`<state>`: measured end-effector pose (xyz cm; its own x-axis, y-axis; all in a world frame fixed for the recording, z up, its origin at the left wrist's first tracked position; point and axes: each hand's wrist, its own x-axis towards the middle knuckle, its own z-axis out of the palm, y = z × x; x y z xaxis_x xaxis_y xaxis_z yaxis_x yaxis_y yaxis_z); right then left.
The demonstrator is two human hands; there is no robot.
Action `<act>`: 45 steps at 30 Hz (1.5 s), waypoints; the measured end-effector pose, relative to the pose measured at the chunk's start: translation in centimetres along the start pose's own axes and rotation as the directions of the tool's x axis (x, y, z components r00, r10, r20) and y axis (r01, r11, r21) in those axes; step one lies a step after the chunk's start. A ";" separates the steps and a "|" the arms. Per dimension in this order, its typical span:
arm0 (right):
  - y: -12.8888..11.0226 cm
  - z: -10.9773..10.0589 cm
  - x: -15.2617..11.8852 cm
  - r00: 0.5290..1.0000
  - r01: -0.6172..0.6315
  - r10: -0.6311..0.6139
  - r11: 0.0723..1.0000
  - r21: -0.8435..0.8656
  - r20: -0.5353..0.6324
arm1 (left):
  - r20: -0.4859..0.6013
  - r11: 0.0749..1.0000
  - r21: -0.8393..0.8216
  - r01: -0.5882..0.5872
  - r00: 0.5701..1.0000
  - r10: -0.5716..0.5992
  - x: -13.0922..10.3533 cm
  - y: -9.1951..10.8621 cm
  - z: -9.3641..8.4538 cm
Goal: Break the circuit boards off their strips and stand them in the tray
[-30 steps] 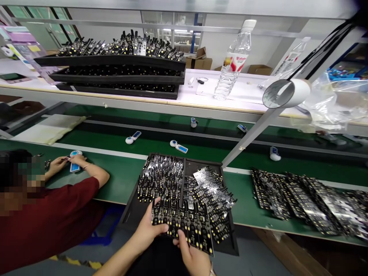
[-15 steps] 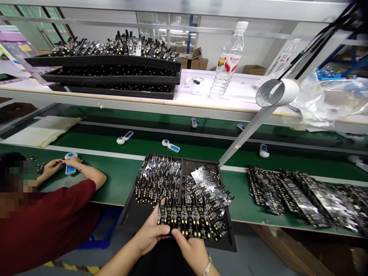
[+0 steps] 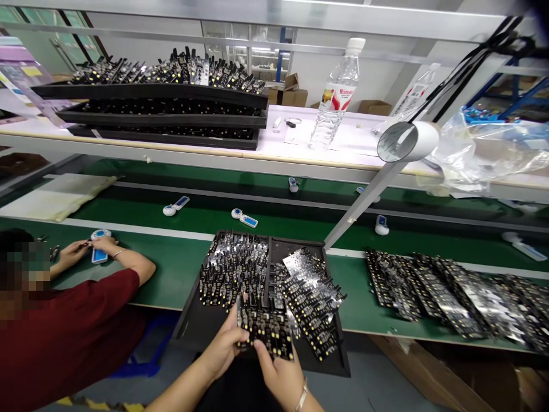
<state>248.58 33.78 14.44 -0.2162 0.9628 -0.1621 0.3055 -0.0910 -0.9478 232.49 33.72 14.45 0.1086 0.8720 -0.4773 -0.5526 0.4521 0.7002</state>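
Observation:
My left hand [image 3: 223, 343] is closed on the left end of a black circuit board panel [image 3: 266, 329] with a row of yellow dots. My right hand [image 3: 281, 375] grips the same panel along its lower right, thumb on top. The two thumbs lie close together; most other fingers are hidden beneath. The panel is held over the front of a black divided tray [image 3: 189, 326]. Loose narrow circuit boards [image 3: 235, 266] fill the tray's left compartment. In the right one, stacked board panels [image 3: 311, 297] lie askew, some overhanging the edge.
More board panels [image 3: 446, 292] lie overlapped on the green bench to the right. White-and-blue handheld devices [image 3: 245, 218] lie on the green belt. A co-worker's arm [image 3: 137, 266] is at left. A metal post [image 3: 364, 200] rises behind the tray; loaded black trays [image 3: 163, 91] and a bottle [image 3: 332, 103] stand above.
The panel in my hands looks narrower, bent or turned, its right end farther left. My right hand has shifted slightly left. Devices on the near belt have moved left.

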 end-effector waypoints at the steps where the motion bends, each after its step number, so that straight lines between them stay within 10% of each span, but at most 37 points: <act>1: -0.1 0.0 0.1 0.999 0.033 -0.030 0.998 -0.058 0.045 | 0.048 0.999 -0.040 0.021 0.999 -0.019 -0.1 0.1 0.0; 15: 0.0 0.8 0.2 0.942 0.335 -0.280 0.797 -0.503 0.184 | -0.082 0.980 0.132 -0.149 0.984 0.161 0.3 -2.0 -1.8; 25: 1.6 1.1 2.3 0.964 0.139 -0.100 0.980 -0.143 0.248 | -0.121 0.995 -0.097 -0.030 0.993 0.018 0.1 -0.8 -3.0; 35: 4.6 4.5 4.6 0.979 0.066 0.079 0.754 -0.654 0.190 | -0.313 0.853 0.477 -0.212 0.866 0.391 3.5 -3.6 -5.9; 45: 4.8 -0.3 7.4 0.981 -0.154 0.187 0.612 -0.776 -0.047 | -0.229 0.717 0.696 -0.047 0.931 0.283 7.4 -1.4 -9.5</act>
<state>248.76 40.55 8.80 -0.1117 0.9396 -0.3236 0.9396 -0.0062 -0.3421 226.20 37.72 4.86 -0.2448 0.8972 -0.3676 0.1738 0.4136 0.8937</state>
